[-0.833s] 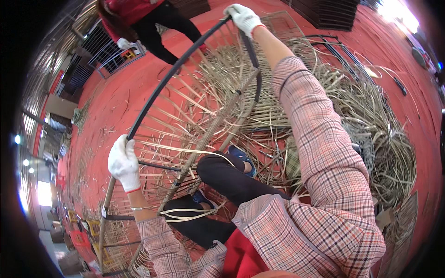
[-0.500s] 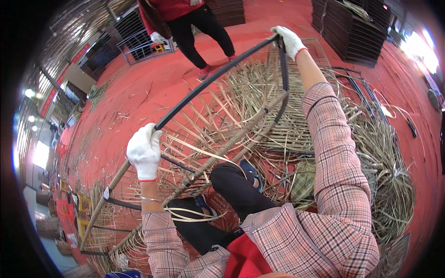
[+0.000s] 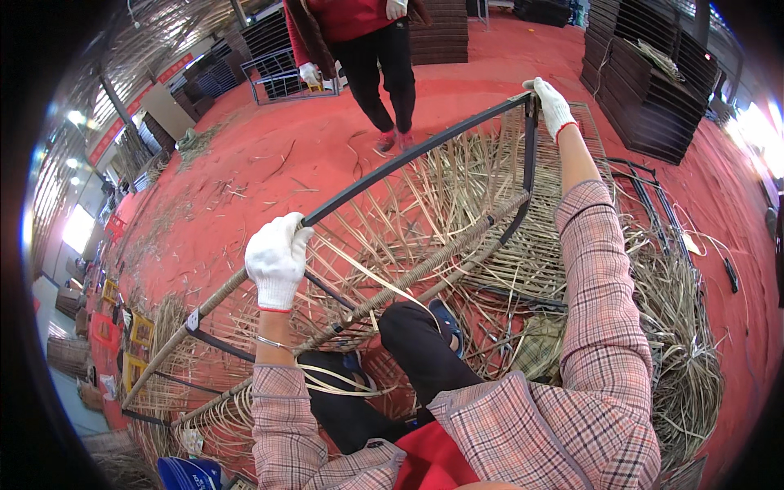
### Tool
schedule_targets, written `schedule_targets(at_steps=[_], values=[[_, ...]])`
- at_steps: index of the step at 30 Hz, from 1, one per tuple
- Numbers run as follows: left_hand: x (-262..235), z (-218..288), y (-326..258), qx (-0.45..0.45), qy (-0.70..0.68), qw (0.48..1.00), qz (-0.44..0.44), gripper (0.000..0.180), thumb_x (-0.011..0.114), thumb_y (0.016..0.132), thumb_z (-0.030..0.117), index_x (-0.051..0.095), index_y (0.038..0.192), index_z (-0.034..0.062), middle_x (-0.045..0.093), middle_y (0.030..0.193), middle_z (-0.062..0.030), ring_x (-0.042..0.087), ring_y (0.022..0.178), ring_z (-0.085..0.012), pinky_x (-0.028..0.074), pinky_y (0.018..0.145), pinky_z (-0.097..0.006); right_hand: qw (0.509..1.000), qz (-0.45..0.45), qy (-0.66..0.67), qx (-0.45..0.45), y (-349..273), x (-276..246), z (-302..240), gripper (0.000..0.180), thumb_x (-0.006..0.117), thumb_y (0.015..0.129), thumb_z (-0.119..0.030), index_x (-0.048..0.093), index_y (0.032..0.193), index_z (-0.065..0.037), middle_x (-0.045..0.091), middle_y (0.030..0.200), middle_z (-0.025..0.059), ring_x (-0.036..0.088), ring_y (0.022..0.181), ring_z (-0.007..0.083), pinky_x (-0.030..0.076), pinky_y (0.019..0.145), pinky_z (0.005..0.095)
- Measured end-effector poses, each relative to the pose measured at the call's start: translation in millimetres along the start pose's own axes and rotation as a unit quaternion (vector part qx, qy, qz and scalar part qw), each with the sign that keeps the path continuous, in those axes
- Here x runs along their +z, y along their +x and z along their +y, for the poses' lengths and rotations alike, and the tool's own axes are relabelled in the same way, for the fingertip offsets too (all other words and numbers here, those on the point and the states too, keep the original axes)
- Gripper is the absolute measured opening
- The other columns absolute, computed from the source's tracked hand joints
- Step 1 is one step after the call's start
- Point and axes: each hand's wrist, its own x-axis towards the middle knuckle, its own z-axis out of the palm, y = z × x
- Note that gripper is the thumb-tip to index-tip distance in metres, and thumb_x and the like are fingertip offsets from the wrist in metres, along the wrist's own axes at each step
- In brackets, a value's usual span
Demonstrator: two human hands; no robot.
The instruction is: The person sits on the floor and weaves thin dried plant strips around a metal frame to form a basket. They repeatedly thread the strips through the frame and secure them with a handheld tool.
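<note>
Frame [image 3: 412, 158]: tilted between my hands, its dark bar rising from left to right and its cane-wrapped side stretching down past my left hand.
Left hand [image 3: 279, 260]: clamped on the frame where bare bar meets cane wrapping.
Right hand [image 3: 553, 108]: clamped on the far corner, well ahead of my left.
Steady hold: I judge an even pull from both hands best, so the frame doesn't twist.
Loose strip [image 3: 359, 266]: trails from just right of my left hand toward my knee [image 3: 408, 339]; best left clear of my fingers, as it could snag.
Wrapped bar [image 3: 433, 260]: between and below my hands; I can't tell whether it touches my knee.
Hidden: the gloves cover my fingertips; my left sleeve [image 3: 286, 420] blocks part of the weaving below that hand.
Co-worker [image 3: 376, 73]: beyond both hands, head cut off by the top edge.
</note>
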Motion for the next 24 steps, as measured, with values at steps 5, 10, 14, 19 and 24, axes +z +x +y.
schedule_targets(at_steps=[5, 10, 14, 19, 24], values=[[-1, 0, 0, -0.002, 0.006, 1.000, -0.004, 0.021, 0.077, 0.086, 0.025, 0.070, 0.100, 0.0117, 0.065, 0.081, -0.0091, 0.065, 0.077, -0.0310, 0.051, 0.068, -0.043, 0.996, -0.055, -0.028, 0.062, 0, -4, -2, 0.054, 0.038, 0.110, -0.053, 0.073, 0.114, -0.012, 0.065, 0.086, -0.0001, 0.054, 0.078, 0.0118, 0.046, 0.077, 0.0314], [-1, 0, 0, -0.001, 0.019, 1.000, -0.007, 0.021, 0.076, 0.086, 0.026, 0.070, 0.100, 0.0118, 0.066, 0.082, -0.0090, 0.065, 0.077, -0.0310, 0.051, 0.069, -0.043, 0.978, -0.095, 0.164, 0.091, -3, 8, 2, 0.053, 0.042, 0.109, -0.054, 0.075, 0.110, -0.013, 0.068, 0.088, 0.0014, 0.053, 0.070, 0.0095, 0.045, 0.066, 0.0280], [-1, 0, -1, -0.001, 0.003, 1.000, 0.008, 0.021, 0.076, 0.086, 0.027, 0.070, 0.100, 0.0119, 0.067, 0.083, -0.0087, 0.066, 0.077, -0.0307, 0.051, 0.069, -0.043, 0.996, 0.015, 0.058, 0.068, -6, 10, -1, 0.047, 0.046, 0.108, -0.052, 0.074, 0.113, -0.014, 0.060, 0.076, -0.0039, 0.050, 0.068, 0.0085, 0.041, 0.062, 0.0272], [0, -1, -1, -0.001, 0.015, 1.000, -0.009, 0.022, 0.076, 0.086, 0.027, 0.070, 0.101, 0.0123, 0.067, 0.084, -0.0082, 0.065, 0.077, -0.0306, 0.051, 0.070, -0.043, 0.993, -0.035, 0.088, 0.073, -9, 4, -3, 0.044, 0.047, 0.109, -0.048, 0.074, 0.114, -0.014, 0.060, 0.077, -0.0048, 0.051, 0.069, 0.0083, 0.042, 0.063, 0.0276], [-2, 1, -2, -0.018, 0.027, 0.999, -0.026, 0.023, 0.076, 0.085, 0.021, 0.071, 0.105, 0.0103, 0.070, 0.087, -0.0088, 0.068, 0.081, -0.0299, 0.053, 0.074, -0.042, 0.977, 0.110, 0.179, -0.038, -8, 16, 2, 0.032, 0.052, 0.110, -0.033, 0.071, 0.116, -0.008, 0.066, 0.088, -0.0025, 0.058, 0.077, 0.0078, 0.048, 0.070, 0.0265]])
